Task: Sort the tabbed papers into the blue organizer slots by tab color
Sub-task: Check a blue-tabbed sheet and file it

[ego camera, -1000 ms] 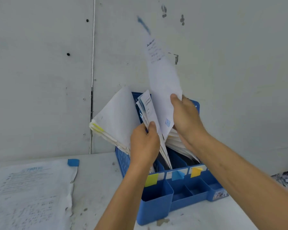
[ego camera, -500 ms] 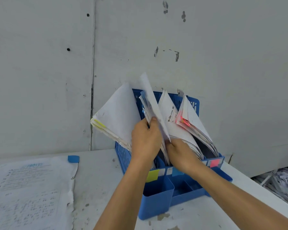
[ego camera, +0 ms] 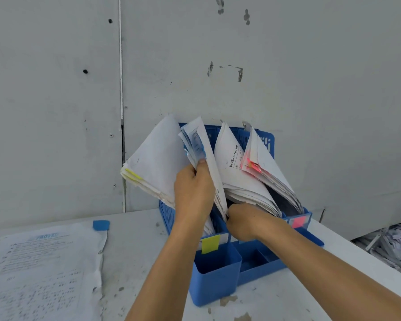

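The blue organizer (ego camera: 218,281) stands on the table against the wall, its slots filled with leaning papers. A yellow-tabbed stack (ego camera: 158,163) fans out at the left, blue-tabbed sheets (ego camera: 198,142) stand in the second slot, and a pink-tabbed stack (ego camera: 259,163) leans at the right. My left hand (ego camera: 193,188) grips the blue-tabbed sheets, thumb on their front edge. My right hand (ego camera: 242,222) is low between the slots, fingers curled at the bottom edge of those sheets. Yellow (ego camera: 210,243) and pink (ego camera: 298,221) labels mark the slot fronts.
A pile of printed papers (ego camera: 44,269) lies flat on the white table (ego camera: 137,256) at the left, its top sheet bearing a blue tab (ego camera: 101,225). The wall stands right behind the organizer. Scattered papers (ego camera: 394,246) lie below the table's right edge.
My right hand lowered the tall sheet it held above the organizer into the blue-tabbed slot and dropped to its bottom edge. My left hand kept hold of the blue-tabbed sheets.
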